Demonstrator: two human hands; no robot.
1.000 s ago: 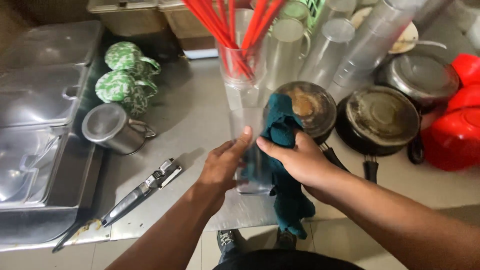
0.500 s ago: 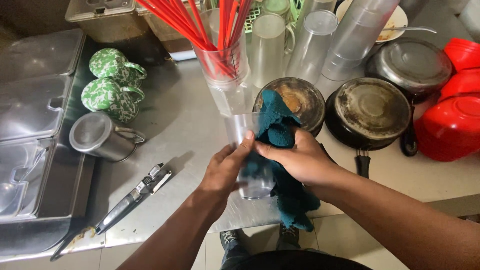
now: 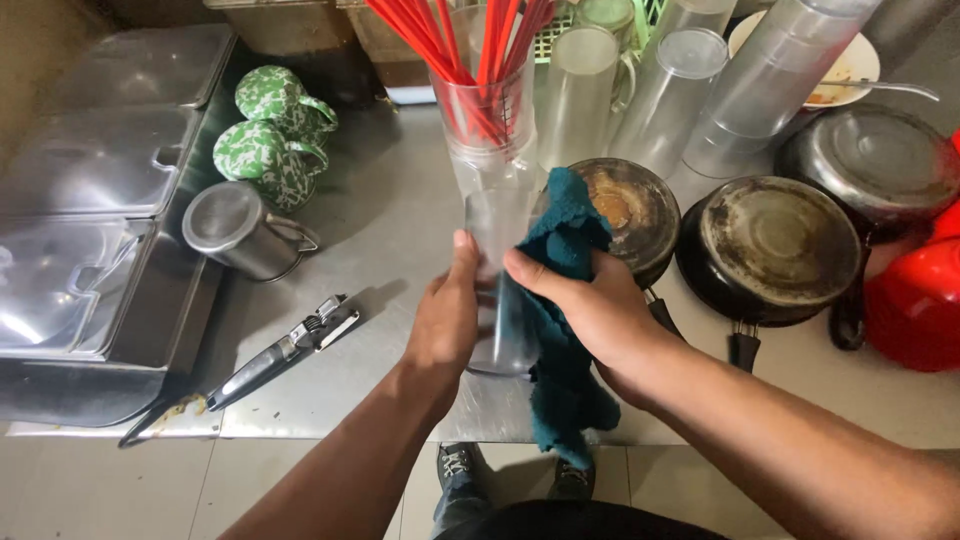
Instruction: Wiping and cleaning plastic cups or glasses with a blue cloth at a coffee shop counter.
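Note:
A tall clear glass [image 3: 500,262] stands upright between both hands, just above the metal counter [image 3: 390,215]. My left hand [image 3: 447,318] wraps its left side. My right hand [image 3: 590,305] presses a dark teal cloth [image 3: 560,330] against the glass's right side; the cloth hangs down past the counter's front edge. Behind the glass stands another clear glass holding red straws [image 3: 470,50].
Upturned clear tumblers [image 3: 690,85] stand at the back. Two upturned dark pans [image 3: 770,245] and a metal lid [image 3: 870,160] lie right, red plastic ware [image 3: 915,305] beyond. Left: two green patterned mugs [image 3: 270,130], a steel mug [image 3: 235,230], a knife-like tool [image 3: 280,355], steel tray lids [image 3: 90,200].
Both hands have drifted slightly down and right with the glass. The cloth has shifted along the glass's side under my right hand.

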